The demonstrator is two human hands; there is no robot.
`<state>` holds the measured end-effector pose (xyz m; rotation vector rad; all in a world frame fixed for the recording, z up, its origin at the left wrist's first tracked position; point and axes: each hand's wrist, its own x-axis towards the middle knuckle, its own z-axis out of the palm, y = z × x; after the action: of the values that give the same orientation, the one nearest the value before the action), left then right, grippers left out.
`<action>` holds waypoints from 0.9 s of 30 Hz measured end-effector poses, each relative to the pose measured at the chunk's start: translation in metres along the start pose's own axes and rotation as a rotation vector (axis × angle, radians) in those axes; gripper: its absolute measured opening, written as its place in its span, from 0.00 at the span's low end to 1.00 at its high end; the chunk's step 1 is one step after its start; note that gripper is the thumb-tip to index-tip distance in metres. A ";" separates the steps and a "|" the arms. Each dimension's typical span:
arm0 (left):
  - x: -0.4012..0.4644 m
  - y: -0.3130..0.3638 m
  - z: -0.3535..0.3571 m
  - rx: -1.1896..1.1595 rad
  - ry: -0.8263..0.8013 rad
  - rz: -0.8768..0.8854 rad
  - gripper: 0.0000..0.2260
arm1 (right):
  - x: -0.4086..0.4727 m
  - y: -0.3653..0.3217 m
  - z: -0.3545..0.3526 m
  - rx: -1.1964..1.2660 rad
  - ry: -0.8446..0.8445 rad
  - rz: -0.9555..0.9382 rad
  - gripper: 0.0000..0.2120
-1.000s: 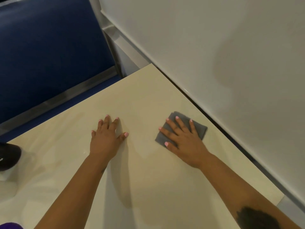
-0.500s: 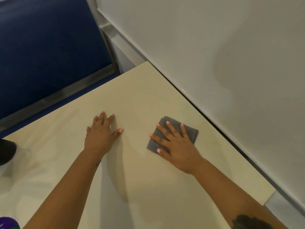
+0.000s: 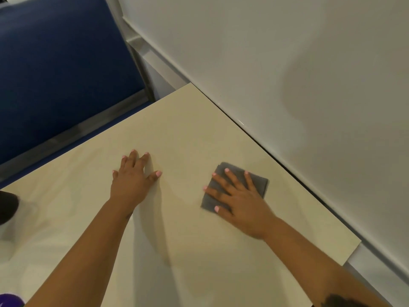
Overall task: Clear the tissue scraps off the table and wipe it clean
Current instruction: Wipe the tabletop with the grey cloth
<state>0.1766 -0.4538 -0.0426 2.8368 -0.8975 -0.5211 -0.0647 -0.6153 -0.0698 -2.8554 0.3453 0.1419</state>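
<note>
The cloth (image 3: 239, 185) has slid slightly leftward under the flat, spread right hand (image 3: 240, 199); held only by pressure, it could bunch or slip while the left hand (image 3: 132, 178) rests open on the table (image 3: 199, 251).

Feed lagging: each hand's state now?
Left hand: open, flat on the table.
Right hand: open, pressing the grey cloth.
</note>
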 end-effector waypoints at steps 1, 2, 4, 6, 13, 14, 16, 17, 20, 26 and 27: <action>0.000 0.001 -0.001 0.006 -0.005 -0.003 0.30 | 0.006 0.006 -0.004 -0.016 -0.006 0.066 0.27; -0.002 0.002 0.000 0.020 -0.011 -0.005 0.29 | 0.013 0.006 -0.006 -0.034 -0.013 0.129 0.28; -0.004 0.004 -0.001 0.046 0.008 -0.012 0.29 | 0.031 -0.005 -0.009 -0.043 -0.007 0.187 0.30; -0.008 0.008 -0.001 0.057 0.043 0.001 0.29 | 0.035 -0.027 -0.004 -0.033 0.007 0.147 0.31; -0.032 0.013 0.001 -0.014 0.069 0.058 0.24 | -0.038 -0.021 0.012 -0.027 0.027 0.019 0.26; -0.036 0.012 0.003 -0.022 0.072 0.063 0.24 | -0.036 -0.013 0.007 -0.023 0.012 0.083 0.27; -0.045 0.011 0.007 -0.041 0.074 0.076 0.22 | -0.021 -0.006 0.002 -0.022 0.016 0.220 0.28; -0.049 0.012 0.009 -0.050 0.075 0.087 0.22 | -0.010 -0.010 0.001 -0.029 0.024 0.264 0.29; -0.060 0.013 0.016 -0.059 0.072 0.110 0.20 | 0.004 -0.037 0.008 -0.022 0.036 0.216 0.29; -0.077 0.017 0.022 -0.105 0.106 0.148 0.21 | -0.055 -0.027 0.015 -0.025 0.039 0.096 0.27; -0.080 0.016 0.023 -0.115 0.107 0.149 0.21 | -0.054 -0.019 0.011 -0.023 0.019 0.155 0.27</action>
<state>0.0988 -0.4215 -0.0377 2.6415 -1.0140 -0.3854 -0.1133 -0.5823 -0.0684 -2.8522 0.5731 0.1498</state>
